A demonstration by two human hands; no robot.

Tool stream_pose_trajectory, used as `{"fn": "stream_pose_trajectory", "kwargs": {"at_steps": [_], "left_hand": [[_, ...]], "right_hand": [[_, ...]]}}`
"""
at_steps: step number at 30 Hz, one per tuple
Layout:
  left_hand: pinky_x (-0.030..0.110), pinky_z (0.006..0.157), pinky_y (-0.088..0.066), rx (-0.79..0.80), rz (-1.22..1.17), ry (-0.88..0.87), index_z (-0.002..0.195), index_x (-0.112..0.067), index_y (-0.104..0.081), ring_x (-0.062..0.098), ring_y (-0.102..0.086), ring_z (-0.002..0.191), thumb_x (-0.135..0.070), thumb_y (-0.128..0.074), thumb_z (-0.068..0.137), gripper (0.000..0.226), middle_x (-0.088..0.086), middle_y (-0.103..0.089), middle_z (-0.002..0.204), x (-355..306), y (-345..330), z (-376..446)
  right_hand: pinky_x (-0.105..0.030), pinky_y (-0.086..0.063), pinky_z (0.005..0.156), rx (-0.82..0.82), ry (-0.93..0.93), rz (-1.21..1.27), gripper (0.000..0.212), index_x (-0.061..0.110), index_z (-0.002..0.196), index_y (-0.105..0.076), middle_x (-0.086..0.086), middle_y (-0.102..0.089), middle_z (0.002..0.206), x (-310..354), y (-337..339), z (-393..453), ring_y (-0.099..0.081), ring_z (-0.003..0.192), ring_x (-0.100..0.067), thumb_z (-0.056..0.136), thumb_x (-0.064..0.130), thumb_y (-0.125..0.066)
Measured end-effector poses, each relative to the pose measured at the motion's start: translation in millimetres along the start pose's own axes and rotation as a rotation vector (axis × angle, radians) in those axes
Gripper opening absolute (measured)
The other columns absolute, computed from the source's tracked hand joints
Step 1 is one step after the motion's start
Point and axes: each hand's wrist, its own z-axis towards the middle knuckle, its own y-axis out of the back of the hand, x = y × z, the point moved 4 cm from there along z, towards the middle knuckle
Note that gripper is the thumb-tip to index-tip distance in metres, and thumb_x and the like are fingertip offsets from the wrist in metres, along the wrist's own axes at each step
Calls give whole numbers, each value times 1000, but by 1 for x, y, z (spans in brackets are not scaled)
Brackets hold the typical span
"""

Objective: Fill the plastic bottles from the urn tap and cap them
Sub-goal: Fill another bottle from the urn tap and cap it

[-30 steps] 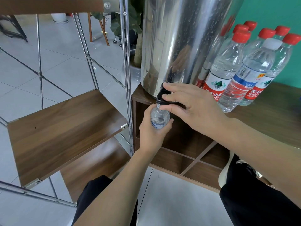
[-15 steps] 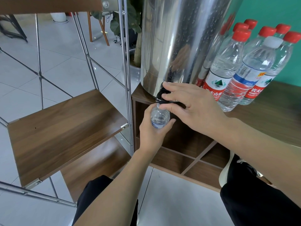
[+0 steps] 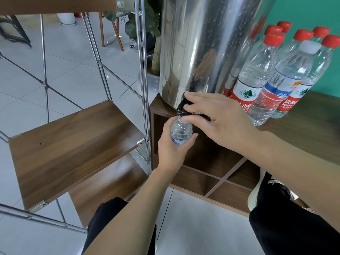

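Head view: the left hand (image 3: 173,150) grasps a small clear plastic bottle (image 3: 181,132), fingers curled round its body; the bottle stands upright, uncapped, its mouth directly under the black tap (image 3: 183,107) of the steel urn (image 3: 198,46); the right hand (image 3: 217,120) rests on the tap, fingers and thumb pinching its black handle; the urn sits on a wooden cabinet (image 3: 312,129); just right of the urn stand capped bottles, several with red caps (image 3: 274,39), one with a white cap (image 3: 310,46); a wooden shelf (image 3: 70,144) in a metal frame lies to the left.
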Motion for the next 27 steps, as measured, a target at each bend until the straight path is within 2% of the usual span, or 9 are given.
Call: {"fn": "stream_pose_trajectory", "kwargs": {"at_steps": [9,22,24,27], "left_hand": [[22,96,-53,-4,-15,-4,138,-17,-52,9,-65,116,-19,-88,83,65,-20,-65,121,1,0,-1],[14,94,-49,-14,-19,0,136,-26,-50,2,-64,115,-18,-88,82,66,-33,-61,119,-1,-1,-1],[16,96,-50,-9,-20,-3,136,-26,-50,4,-64,116,-18,-88,82,66,-31,-62,120,1,-1,0],[24,98,-53,-9,-24,6,137,-23,-51,10,-65,116,-21,-89,82,67,-17,-65,123,3,-2,-1]], "right_hand": [[-17,-32,107,4,29,-27,30,12,122,-73,-4,-65,137,0,3,2,-57,127,-13,95,23,-74],[-17,-32,103,23,35,-35,30,9,122,-71,-6,-66,135,3,6,5,-57,123,-14,97,25,-68],[-19,-36,100,1,38,-32,32,8,121,-72,-7,-69,130,5,6,6,-59,118,-15,97,28,-64],[-27,-44,93,7,-5,-30,39,7,124,-70,-4,-73,122,8,11,9,-67,108,-21,99,35,-58]]}}
